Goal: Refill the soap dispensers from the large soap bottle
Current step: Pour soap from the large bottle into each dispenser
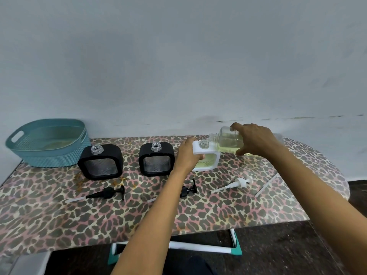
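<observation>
Firmly, right hand [253, 138] tips soap bottle [228, 142]; left hand [188, 154] grips white dispenser [206, 158].

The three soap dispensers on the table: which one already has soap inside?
The white dispenser, rightmost of the three and held by the left hand, shows yellowish liquid through its window. The two black dispensers look empty.

No legible text, label, brand, number or sign on any surface in view; large soap bottle [230, 142] at 2 o'clock is clear and bears no readable label.
</observation>
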{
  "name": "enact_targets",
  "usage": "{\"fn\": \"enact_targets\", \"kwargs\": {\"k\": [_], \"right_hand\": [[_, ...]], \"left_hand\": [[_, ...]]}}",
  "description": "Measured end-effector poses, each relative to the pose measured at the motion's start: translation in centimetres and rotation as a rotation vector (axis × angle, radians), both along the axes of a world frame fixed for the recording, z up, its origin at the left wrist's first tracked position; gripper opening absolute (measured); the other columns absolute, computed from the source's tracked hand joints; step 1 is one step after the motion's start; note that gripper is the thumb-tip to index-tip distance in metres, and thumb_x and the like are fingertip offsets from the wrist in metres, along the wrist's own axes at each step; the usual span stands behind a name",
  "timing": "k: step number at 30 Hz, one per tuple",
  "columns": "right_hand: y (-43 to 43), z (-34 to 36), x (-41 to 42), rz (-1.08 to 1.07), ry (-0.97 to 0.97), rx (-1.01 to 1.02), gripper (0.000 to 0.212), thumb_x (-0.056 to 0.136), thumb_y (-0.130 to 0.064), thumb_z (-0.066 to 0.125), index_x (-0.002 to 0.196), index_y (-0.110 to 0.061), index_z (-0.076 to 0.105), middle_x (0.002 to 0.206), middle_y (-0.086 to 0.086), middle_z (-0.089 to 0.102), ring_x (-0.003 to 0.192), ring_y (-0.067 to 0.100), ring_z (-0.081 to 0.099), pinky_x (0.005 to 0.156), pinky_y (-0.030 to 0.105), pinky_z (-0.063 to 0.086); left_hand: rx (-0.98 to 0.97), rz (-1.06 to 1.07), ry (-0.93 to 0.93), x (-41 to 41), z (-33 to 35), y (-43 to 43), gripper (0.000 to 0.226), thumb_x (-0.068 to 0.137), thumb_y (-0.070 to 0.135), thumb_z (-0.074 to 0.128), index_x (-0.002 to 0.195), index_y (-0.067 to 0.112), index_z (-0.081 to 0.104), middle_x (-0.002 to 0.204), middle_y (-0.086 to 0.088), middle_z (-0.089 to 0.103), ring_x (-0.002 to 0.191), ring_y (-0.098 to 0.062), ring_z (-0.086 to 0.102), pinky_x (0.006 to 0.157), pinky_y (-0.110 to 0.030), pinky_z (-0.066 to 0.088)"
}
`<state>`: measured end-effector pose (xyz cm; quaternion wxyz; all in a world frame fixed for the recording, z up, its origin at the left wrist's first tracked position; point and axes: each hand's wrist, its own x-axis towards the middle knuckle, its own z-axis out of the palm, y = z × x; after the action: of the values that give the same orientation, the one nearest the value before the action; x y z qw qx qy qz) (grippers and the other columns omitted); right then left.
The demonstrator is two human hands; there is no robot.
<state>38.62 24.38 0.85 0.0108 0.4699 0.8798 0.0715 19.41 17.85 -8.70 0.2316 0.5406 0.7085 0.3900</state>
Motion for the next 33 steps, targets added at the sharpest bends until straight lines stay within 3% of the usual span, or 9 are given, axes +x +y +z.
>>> {"fn": "enact_targets", "kwargs": {"k": [7,12,18,21,26,33], "right_hand": [[-0.4,-0.7,0.2,-0.016,0.175,-0.105,0.077,0.062,-0.040,0.085,0.126,-0.027,0.043,0.113,0.001,0.065,0.098,0.025,0.060,0.068,0.031,0.046],[-1.1,-0.9,0.0,-0.049,0.403,-0.219,0.076,0.057,-0.036,0.087,0.120,-0.026,0.047,0.106,0.002,0.066,0.093,0.025,0.060,0.075,0.042,0.055],[-2.1,0.0,-1.0,-0.062,0.628,-0.259,0.072,0.058,-0.029,0.089,0.118,-0.021,0.050,0.096,0.002,0.062,0.085,0.023,0.060,0.075,0.035,0.052],[-2.7,0.4,-1.8,-0.053,0.667,-0.269,0.074,0.056,-0.032,0.089,0.117,-0.023,0.050,0.098,0.003,0.063,0.086,0.023,0.062,0.076,0.035,0.053],[-4.4,0.9,-3.8,-0.013,0.654,-0.270,0.076,0.053,-0.036,0.090,0.116,-0.025,0.050,0.096,0.002,0.064,0.085,0.021,0.062,0.074,0.034,0.053],[-7.0,1.2,-6.9,0.042,0.606,-0.296,0.074,0.055,-0.038,0.089,0.117,-0.026,0.049,0.096,-0.002,0.061,0.090,0.022,0.062,0.078,0.042,0.055]], "left_hand": [[-0.002,0.006,-0.017,0.2,0.4,-0.4,0.063,0.072,0.008,0.076,0.127,0.007,0.046,0.122,-0.010,0.053,0.110,-0.025,0.052,0.081,-0.026,0.039],[-0.027,-0.003,-0.012,0.1,1.3,-1.1,0.080,0.073,0.010,0.077,0.140,0.007,0.034,0.135,-0.011,0.046,0.121,-0.025,0.046,0.095,-0.031,0.039],[0.019,-0.013,0.021,-0.4,3.1,-2.9,0.080,0.080,0.012,0.072,0.145,0.008,0.026,0.149,-0.010,0.033,0.136,-0.026,0.032,0.107,-0.032,0.030],[0.095,0.011,0.036,-1.1,4.4,-4.3,0.076,0.083,0.014,0.069,0.146,0.011,0.025,0.152,-0.008,0.028,0.140,-0.022,0.024,0.112,-0.031,0.023],[0.185,0.079,0.088,-3.6,5.9,-6.8,0.071,0.085,0.017,0.067,0.145,0.012,0.028,0.150,-0.006,0.031,0.137,-0.019,0.031,0.108,-0.026,0.025],[0.091,0.159,0.072,-7.6,5.6,-9.5,0.074,0.082,0.023,0.071,0.143,0.012,0.031,0.148,-0.007,0.034,0.137,-0.022,0.030,0.109,-0.033,0.028]]}}
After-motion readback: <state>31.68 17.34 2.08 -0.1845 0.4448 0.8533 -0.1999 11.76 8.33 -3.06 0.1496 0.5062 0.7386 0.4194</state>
